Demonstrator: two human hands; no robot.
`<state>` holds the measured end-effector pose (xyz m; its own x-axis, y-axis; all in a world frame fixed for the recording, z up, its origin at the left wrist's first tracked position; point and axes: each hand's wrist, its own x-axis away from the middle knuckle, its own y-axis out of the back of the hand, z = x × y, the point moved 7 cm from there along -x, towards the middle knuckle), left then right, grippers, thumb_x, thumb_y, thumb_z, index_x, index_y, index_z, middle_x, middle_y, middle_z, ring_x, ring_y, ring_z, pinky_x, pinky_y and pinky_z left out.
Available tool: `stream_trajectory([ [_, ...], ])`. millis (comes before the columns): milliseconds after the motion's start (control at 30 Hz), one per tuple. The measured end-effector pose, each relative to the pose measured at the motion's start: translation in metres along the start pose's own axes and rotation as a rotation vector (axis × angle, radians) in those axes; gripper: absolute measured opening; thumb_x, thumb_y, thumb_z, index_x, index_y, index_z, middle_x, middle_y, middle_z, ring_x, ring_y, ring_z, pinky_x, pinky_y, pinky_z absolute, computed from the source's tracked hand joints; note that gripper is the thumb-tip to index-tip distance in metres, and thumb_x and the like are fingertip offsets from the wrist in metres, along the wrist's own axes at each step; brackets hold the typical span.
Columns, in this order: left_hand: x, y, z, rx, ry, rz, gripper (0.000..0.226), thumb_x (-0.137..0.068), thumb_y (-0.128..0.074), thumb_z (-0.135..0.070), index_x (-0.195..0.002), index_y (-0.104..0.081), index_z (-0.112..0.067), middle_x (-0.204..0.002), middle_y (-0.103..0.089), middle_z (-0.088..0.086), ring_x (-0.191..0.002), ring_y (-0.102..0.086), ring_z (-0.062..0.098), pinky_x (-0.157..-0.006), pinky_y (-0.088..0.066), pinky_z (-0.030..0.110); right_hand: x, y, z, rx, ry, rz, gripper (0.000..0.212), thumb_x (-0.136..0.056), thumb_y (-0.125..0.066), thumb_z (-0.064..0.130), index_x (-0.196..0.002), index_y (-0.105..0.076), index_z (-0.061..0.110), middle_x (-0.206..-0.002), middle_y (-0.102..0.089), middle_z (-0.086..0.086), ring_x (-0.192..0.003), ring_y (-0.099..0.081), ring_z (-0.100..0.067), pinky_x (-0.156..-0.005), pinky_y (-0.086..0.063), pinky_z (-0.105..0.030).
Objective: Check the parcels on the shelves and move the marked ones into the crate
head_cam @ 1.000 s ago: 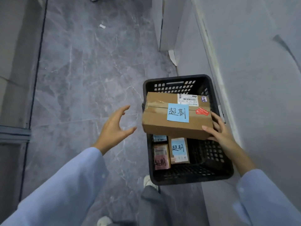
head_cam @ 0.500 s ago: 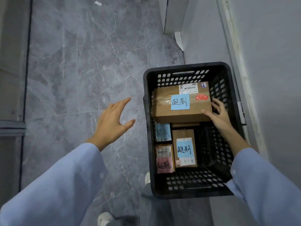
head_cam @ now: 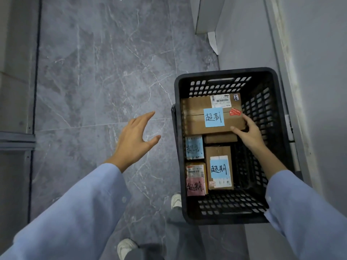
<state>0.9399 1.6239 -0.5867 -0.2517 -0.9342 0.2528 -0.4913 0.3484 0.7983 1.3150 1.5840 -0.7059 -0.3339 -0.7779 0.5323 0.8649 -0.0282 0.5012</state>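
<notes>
Head view: box (head_cam: 197,119) has dropped into the crate's (head_cam: 225,71) far end; right hand (head_cam: 249,132) still grips its corner with curled fingers, left hand (head_cam: 133,141) spread empty outside. Release seems next.

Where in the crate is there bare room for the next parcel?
Free: the dark strip between the right wall of the crate and the blue-noted parcel, though the right hand reaches across it. Crowded: the left column of small parcels, and the far end under the large box that hand grips.

Black perforated crate (head_cam: 279,102); brown parcel (head_cam: 195,109), blue note (head_cam: 214,117); grey veined floor (head_cam: 105,72).
</notes>
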Motion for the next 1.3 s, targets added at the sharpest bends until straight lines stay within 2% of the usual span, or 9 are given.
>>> stream_trajectory([
  [100, 0.009, 0.017, 0.0, 0.001, 0.021, -0.035, 0.066, -0.091, -0.063, -0.043, -0.149, -0.034, -0.029, -0.151, -0.04, -0.007, -0.138, -0.033, 0.015, -0.112, -0.029, 0.038, 0.014, -0.005, 0.028, 0.152, 0.099, 0.03, 0.076, -0.089, -0.071, 0.028, -0.153, -0.031, 0.023, -0.156, -0.034, -0.004, -0.142, -0.034, -0.023, -0.115, -0.032, -0.041],
  [167, 0.017, 0.031, 0.003, -0.029, 0.029, -0.061, 0.065, -0.092, -0.061, -0.045, -0.149, -0.035, -0.029, -0.152, -0.04, -0.007, -0.139, -0.033, 0.016, -0.113, -0.029, 0.04, 0.023, -0.009, 0.05, 0.256, 0.154, 0.035, 0.079, -0.089, -0.07, 0.036, -0.155, -0.029, 0.023, -0.158, -0.032, -0.003, -0.144, -0.031, -0.024, -0.117, -0.03, -0.047],
  [367, 0.064, 0.091, 0.029, -0.115, 0.118, -0.155, 0.071, -0.088, -0.045, -0.062, -0.15, -0.034, -0.029, -0.155, -0.036, -0.006, -0.139, -0.033, 0.02, -0.112, -0.025, 0.041, 0.071, -0.042, 0.14, 0.621, 0.383, 0.06, 0.076, -0.092, -0.058, 0.049, -0.155, -0.026, 0.023, -0.155, -0.035, -0.006, -0.141, -0.033, -0.027, -0.111, -0.034, -0.046],
  [500, 0.116, 0.148, 0.063, -0.178, 0.219, -0.248, 0.075, -0.085, -0.037, -0.066, -0.151, -0.031, -0.03, -0.156, -0.034, -0.005, -0.14, -0.032, 0.022, -0.112, -0.024, 0.041, 0.117, -0.093, 0.215, 0.684, 0.559, 0.127, 0.077, -0.093, -0.057, 0.05, -0.156, -0.023, 0.022, -0.158, -0.031, -0.006, -0.145, -0.027, -0.025, -0.115, -0.028, -0.041],
  [600, 0.164, 0.196, 0.095, -0.187, 0.31, -0.321, 0.072, -0.092, -0.043, -0.066, -0.153, -0.028, -0.031, -0.159, -0.028, -0.005, -0.142, -0.028, 0.022, -0.114, -0.021, 0.041, 0.164, -0.144, 0.274, 0.681, 0.649, 0.196, 0.079, -0.094, -0.056, 0.053, -0.157, -0.019, 0.023, -0.161, -0.024, -0.003, -0.148, -0.021, -0.022, -0.118, -0.024, -0.039],
  [933, 0.4, 0.392, 0.186, -0.276, 0.565, -0.633, 0.071, -0.093, -0.043, -0.063, -0.154, -0.025, -0.031, -0.161, -0.023, -0.006, -0.144, -0.024, 0.021, -0.112, -0.022, 0.043, 0.413, -0.322, 0.47, 0.718, 1.1, 0.377, 0.08, -0.095, -0.056, 0.051, -0.157, -0.014, 0.025, -0.164, -0.014, -0.003, -0.15, -0.014, -0.022, -0.121, -0.02, -0.041],
  [1100, 0.531, 0.478, 0.214, -0.32, 0.652, -0.788, 0.071, -0.093, -0.043, -0.064, -0.153, -0.026, -0.03, -0.161, -0.023, -0.005, -0.145, -0.024, 0.021, -0.111, -0.023, 0.044, 0.556, -0.388, 0.548, 0.721, 1.341, 0.403, 0.082, -0.093, -0.056, 0.054, -0.158, -0.014, 0.027, -0.164, -0.014, 0.001, -0.151, -0.012, -0.019, -0.119, -0.026, -0.042],
  [1300, 0.696, 0.562, 0.234, -0.436, 0.83, -0.967, 0.072, -0.092, -0.043, -0.065, -0.153, -0.028, -0.029, -0.159, -0.028, -0.005, -0.144, -0.027, 0.02, -0.11, -0.027, 0.042, 0.722, -0.447, 0.619, 0.705, 1.578, 0.426, 0.083, -0.092, -0.056, 0.057, -0.157, -0.015, 0.027, -0.164, -0.017, -0.001, -0.15, -0.013, -0.02, -0.117, -0.026, -0.04],
])
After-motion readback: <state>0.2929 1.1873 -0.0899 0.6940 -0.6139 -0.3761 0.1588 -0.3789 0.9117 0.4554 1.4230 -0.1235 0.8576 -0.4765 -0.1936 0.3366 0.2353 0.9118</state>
